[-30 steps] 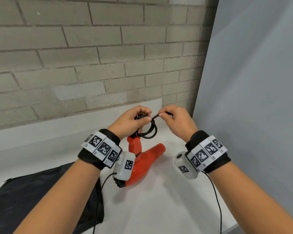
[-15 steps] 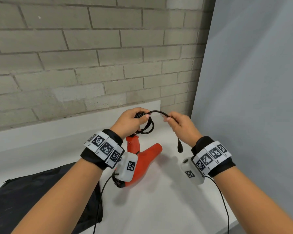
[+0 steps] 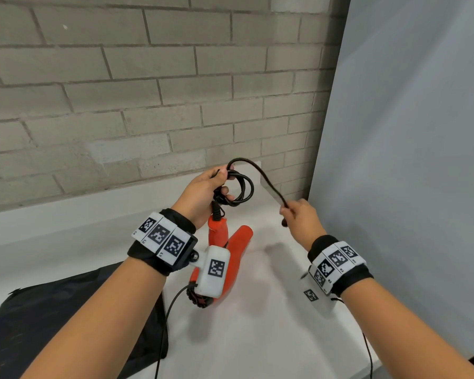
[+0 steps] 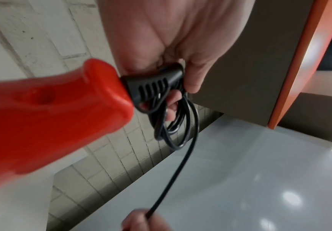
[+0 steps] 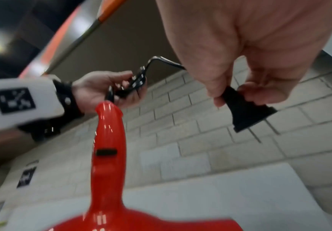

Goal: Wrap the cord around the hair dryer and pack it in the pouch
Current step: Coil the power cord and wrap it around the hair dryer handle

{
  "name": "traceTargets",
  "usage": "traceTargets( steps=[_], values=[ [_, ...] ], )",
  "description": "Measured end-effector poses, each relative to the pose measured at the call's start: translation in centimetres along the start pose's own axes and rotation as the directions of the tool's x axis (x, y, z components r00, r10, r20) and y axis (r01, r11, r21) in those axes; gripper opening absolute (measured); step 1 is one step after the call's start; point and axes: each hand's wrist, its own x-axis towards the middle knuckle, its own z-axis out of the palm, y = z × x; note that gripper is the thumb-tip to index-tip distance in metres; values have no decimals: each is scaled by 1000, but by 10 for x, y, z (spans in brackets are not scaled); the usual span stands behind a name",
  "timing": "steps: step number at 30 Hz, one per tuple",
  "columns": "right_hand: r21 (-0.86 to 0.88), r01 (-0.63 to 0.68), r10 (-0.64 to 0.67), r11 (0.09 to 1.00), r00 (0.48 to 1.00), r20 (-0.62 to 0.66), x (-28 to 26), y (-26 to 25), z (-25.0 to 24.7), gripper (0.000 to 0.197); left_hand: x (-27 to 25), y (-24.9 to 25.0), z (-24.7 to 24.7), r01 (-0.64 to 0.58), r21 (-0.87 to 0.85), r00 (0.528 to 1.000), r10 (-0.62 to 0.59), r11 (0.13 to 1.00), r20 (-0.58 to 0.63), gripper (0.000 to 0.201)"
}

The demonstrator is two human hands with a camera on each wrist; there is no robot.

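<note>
- Left hand gripped a coil of black cord above the red dryer handle, fingers curled round the loops.
- Right hand pinched the plug between thumb and fingers, holding the cord's free end out to the right.
- Dryer stood on the white table, nozzle resting down.
- Black pouch lay flat to the left.

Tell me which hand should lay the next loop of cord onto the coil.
Right. The right hand pinches the plug on the cord's free end, so it can swing that length round. The left hand is occupied gripping the coil at the hair dryer's handle.
</note>
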Motion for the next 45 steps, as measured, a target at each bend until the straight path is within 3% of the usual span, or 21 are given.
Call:
traceTargets(
  steps=[4,8,11,13,15,19,27,30,33,37,40,43,45],
  values=[
    [315,117,-57,942,980,-191,0,-38,-13,22,1,2,-2,-11,12,1000,11,1000,-18,17],
    [561,388,-170,731,900,-401,-10,-76,-22,24,0,4,-1,-11,44,1000,11,999,-7,17],
    [628,416,-253,658,907,-336,-15,-94,-17,21,0,4,1,-3,71,1000,4,997,-6,23],
    [654,349,-271,672,937,-221,-18,-99,-10,26,-1,4,3,21,83,1000,-21,996,-2,31],
    [575,321,-268,753,947,-178,-20,-100,-4,26,-2,4,4,33,87,999,-36,996,33,33],
    [368,364,-285,855,925,-253,-20,-98,3,8,-4,4,2,31,109,997,-39,994,69,30],
    [93,385,-334,918,879,-341,-16,-98,11,19,-7,3,7,7,201,994,-29,979,109,29],
    [133,385,-311,913,871,-380,-11,-98,14,24,-6,4,9,18,208,992,-43,978,116,29],
    [275,378,-305,884,912,-274,-5,-94,15,38,-7,4,11,0,202,986,-33,979,162,31],
    [366,322,-323,873,944,-63,-2,-85,15,27,-5,2,10,-31,181,985,-1,983,174,36],
    [380,343,-348,859,936,-59,-8,-78,15,18,-2,3,9,-26,167,986,-2,986,168,36],
    [366,397,-411,842,911,-44,-12,-66,16,32,0,10,8,-15,66,981,2,998,193,33],
    [363,416,-427,834,903,-54,-14,-57,17,55,0,14,9,0,5,978,-1,1000,208,33]
  ],
)
